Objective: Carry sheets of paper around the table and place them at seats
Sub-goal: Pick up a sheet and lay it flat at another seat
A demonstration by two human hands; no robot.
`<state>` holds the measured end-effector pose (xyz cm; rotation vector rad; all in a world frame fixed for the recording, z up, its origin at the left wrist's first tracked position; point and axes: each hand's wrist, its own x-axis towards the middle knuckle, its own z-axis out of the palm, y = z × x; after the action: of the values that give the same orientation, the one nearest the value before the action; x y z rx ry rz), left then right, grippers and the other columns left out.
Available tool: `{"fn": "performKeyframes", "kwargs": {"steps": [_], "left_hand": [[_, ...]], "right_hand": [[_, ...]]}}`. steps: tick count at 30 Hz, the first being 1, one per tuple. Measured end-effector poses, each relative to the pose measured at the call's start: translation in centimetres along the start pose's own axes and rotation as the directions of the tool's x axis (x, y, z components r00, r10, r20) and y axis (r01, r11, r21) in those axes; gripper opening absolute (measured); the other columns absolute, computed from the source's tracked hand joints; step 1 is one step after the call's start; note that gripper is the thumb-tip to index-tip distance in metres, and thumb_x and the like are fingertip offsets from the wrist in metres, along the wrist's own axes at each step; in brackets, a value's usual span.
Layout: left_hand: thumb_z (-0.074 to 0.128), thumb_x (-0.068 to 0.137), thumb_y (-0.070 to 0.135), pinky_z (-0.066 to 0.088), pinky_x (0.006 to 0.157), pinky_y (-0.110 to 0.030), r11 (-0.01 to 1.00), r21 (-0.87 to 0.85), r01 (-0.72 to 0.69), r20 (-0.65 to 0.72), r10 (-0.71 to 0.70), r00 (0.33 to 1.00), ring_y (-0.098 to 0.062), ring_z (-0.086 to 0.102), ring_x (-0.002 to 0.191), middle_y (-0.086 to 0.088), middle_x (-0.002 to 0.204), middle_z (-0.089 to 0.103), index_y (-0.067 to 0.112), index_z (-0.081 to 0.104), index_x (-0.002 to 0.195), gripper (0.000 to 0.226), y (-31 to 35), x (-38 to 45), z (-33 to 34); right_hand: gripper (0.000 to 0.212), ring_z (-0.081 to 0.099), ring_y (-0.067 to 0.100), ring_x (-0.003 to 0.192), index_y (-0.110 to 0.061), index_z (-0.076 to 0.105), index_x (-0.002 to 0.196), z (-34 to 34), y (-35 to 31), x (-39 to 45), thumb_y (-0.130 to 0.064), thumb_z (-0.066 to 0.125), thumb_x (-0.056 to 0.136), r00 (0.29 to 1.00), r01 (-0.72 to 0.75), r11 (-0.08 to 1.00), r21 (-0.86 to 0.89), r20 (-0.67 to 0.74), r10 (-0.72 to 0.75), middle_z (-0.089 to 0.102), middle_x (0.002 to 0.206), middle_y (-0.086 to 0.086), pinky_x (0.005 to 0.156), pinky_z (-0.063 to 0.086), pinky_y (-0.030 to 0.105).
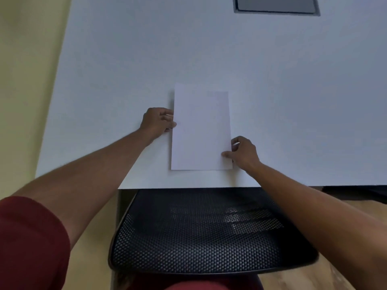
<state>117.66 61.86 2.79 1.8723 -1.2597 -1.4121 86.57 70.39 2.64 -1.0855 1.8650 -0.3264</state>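
A: Sheets of paper [201,130]?
B: Flat on white table [125,70], near its front edge, above mesh chair [199,237].
A: Hands?
B: Left hand [157,121] pinches left edge; right hand [244,152] pinches lower right edge.

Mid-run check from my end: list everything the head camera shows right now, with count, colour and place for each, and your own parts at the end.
paper: at least one sheet, a second edge seems to peek out at the top; white; flat on the table near its front edge, above the chair
table: one, white, fills the upper view
panel: one, grey, set in the table at the top edge
chair: one, black mesh, pushed under the table's front edge
floor: wood tone, lower right
wall: pale yellow, left side
sleeve: dark red, lower left
left hand: at the paper's left edge
right hand: at the paper's lower right edge
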Motion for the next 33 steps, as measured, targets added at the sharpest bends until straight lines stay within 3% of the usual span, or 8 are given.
{"fn": "performKeyframes", "kwargs": {"steps": [4,10,14,17,20,23,29,33], "left_hand": [[0.089,0.08,-0.005,0.062,0.066,-0.02,1.0,0.023,0.006,-0.032,-0.006,0.999,-0.021,0.072,0.08,-0.009,0.096,0.077,0.011,0.071,0.132,0.057,-0.4,0.4,0.4],[0.09,0.082,0.007,0.056,0.085,-0.034,0.913,0.35,-0.209,-0.009,0.227,0.974,-0.019,0.066,0.081,-0.006,0.12,0.065,0.018,0.064,0.137,0.062,-1.8,0.2,-0.2],[0.079,0.097,0.031,0.054,0.102,-0.043,0.716,0.572,-0.399,0.146,0.39,0.909,-0.026,0.063,0.119,-0.004,0.144,0.06,0.018,0.063,0.141,0.048,-2.6,-1.0,-1.1],[0.067,0.099,0.06,0.045,0.117,-0.05,0.525,0.678,-0.515,0.323,0.416,0.85,-0.03,0.046,0.148,-0.001,0.162,0.051,0.021,0.06,0.149,0.064,-4.0,-2.1,-1.4],[0.042,0.085,0.094,0.029,0.129,-0.054,0.385,0.724,-0.572,0.456,0.355,0.816,-0.029,0.028,0.161,0.003,0.174,0.035,0.028,0.046,0.162,0.101,-5.4,-2.7,-1.3],[0.033,0.075,0.104,0.013,0.132,-0.057,0.294,0.761,-0.579,0.509,0.285,0.813,-0.028,0.011,0.166,0.009,0.18,0.016,0.034,0.028,0.169,0.117,-5.9,-2.6,-0.8],[0.02,0.065,0.111,0.021,0.126,-0.058,0.273,0.785,-0.556,0.484,0.29,0.826,-0.028,0.019,0.164,0.009,0.179,0.018,0.034,0.03,0.168,0.129,-4.3,-2.4,-0.7],[0.047,0.068,0.103,0.025,0.123,-0.056,0.291,0.8,-0.525,0.465,0.251,0.849,-0.026,0.022,0.161,0.012,0.179,0.015,0.037,0.029,0.168,0.122,-2.5,-1.6,-0.9]], "right_hand": [[0.044,0.058,0.012,0.07,-0.009,0.061,0.112,0.3,0.3,0.8,-0.01,0.09,0.079,1.0,0.013,0.999,-0.038,-0.013,-0.014,0.063,0.087,0.001,0.058,0.045,0.023],[0.052,0.064,0.025,0.081,-0.008,0.056,0.112,0.1,0.3,1.8,-0.017,0.091,0.075,0.998,0.061,0.99,-0.13,0.02,-0.059,0.067,0.092,0.006,0.064,0.049,0.03],[0.053,0.064,0.028,0.074,-0.013,0.05,0.097,-0.8,0.2,2.0,-0.027,0.095,0.072,0.999,-0.022,0.998,-0.059,0.042,0.025,0.061,0.092,0.007,0.06,0.055,0.036],[0.047,0.056,0.022,0.074,-0.015,0.052,0.09,-1.8,0.9,1.9,-0.032,0.092,0.076,0.999,0.036,0.996,-0.087,0.009,-0.035,0.057,0.087,0.002,0.061,0.046,0.029],[0.056,0.056,0.026,0.11,-0.02,0.063,0.123,-2.5,2.1,2.0,-0.04,0.091,0.078,0.951,0.309,0.904,-0.296,0.073,-0.301,0.061,0.122,0.001,0.091,0.048,0.035],[0.088,0.038,0.033,0.14,-0.035,0.048,0.155,-2.5,3.1,2.4,-0.064,0.081,0.079,0.862,0.506,0.705,-0.496,0.275,-0.426,0.043,0.162,-0.009,0.112,0.04,0.049],[0.099,0.038,0.037,0.143,-0.036,0.048,0.155,-2.4,2.8,3.7,-0.087,0.051,0.071,0.83,0.546,0.572,-0.612,0.301,-0.47,0.038,0.168,-0.013,0.109,0.041,0.055],[0.099,0.035,0.037,0.145,-0.037,0.046,0.156,-2.5,2.0,4.1,-0.086,0.053,0.07,0.844,0.528,0.594,-0.607,0.295,-0.448,0.036,0.169,-0.015,0.11,0.039,0.054]]}}
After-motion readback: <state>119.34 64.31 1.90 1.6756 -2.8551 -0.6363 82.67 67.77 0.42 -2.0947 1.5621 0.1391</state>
